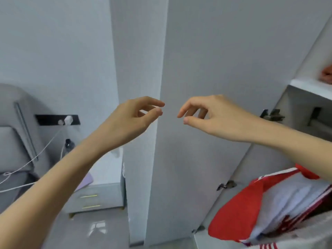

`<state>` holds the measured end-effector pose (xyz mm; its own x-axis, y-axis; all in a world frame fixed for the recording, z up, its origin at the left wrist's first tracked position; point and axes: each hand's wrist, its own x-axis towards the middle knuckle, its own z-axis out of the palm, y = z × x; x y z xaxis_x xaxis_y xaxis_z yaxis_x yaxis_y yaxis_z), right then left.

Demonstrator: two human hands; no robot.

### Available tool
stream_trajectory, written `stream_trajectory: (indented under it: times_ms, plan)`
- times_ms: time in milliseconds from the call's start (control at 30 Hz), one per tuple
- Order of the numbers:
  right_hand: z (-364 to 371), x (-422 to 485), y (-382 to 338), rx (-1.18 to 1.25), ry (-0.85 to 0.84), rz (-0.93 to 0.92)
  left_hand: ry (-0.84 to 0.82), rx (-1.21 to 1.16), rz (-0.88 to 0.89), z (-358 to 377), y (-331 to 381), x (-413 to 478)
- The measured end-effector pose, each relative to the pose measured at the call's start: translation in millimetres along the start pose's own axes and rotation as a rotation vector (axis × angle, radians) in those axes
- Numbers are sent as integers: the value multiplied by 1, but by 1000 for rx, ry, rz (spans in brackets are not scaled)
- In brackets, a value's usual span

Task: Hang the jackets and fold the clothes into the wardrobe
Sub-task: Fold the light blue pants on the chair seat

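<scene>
Clothes [260, 209], red and white, lie inside the wardrobe [309, 88], low down on the right. The door [206, 51] stands wide open. Both hands are up in front of the door, near each other but not touching. The left hand [133, 121] has loose, bent fingers and holds nothing. The right hand [208, 115] is just the same. A nightstand [100, 196] stands by the bed [12, 141] on the left.

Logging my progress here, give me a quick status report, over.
Left hand, right hand: both empty, fingers loosely curled, raised at the open wardrobe door. Red-and-white jacket low right, not in hand. Nothing blocking.
</scene>
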<state>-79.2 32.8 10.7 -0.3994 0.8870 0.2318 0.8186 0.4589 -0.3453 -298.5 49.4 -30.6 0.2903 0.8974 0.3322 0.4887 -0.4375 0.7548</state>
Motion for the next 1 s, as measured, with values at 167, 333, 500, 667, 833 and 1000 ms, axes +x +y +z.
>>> stream_trajectory:
  times_ms: [167, 333, 500, 667, 833, 1000]
  plan:
    - [103, 9, -55, 204, -126, -50, 5, 22, -237, -41, -83, -88]
    - [217, 25, -101, 339, -300, -38, 129, 23, -482, -70, -159, -182]
    - [320, 47, -151, 364, -488, -77, 261, 42, -717, -93, -218, -267]
    - [409, 71, -218, 378, -660, -200, 393, 90, -962, -113, -269, -348]
    - [485, 92, -288, 373, -818, -353, 576, 52, -1172, -131, -307, -412]
    - [543, 112, -356, 334, -968, -498, 815, 19, -1345, -158, -326, -462]
